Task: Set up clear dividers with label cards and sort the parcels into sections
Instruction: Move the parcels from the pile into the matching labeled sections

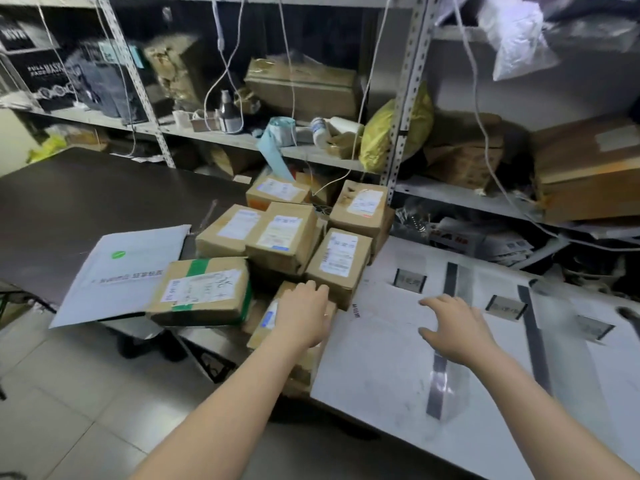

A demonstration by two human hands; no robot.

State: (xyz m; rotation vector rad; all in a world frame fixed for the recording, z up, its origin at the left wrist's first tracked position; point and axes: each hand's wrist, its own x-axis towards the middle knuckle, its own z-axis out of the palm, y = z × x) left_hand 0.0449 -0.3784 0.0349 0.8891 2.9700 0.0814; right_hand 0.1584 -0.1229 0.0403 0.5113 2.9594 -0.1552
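Many brown parcels (284,237) are piled together at the edge of a dark table (86,202), just left of a white board (381,358). The nearest small parcel (266,327) is covered by the left hand (304,313), with the fingers curled down over its top. The right hand (450,327) is held over the white board with its fingers spread open. Clear dividers (446,372) with dark strips and small label cards (410,280) are seen standing on the board. A big white envelope (124,271) is laid beside the pile.
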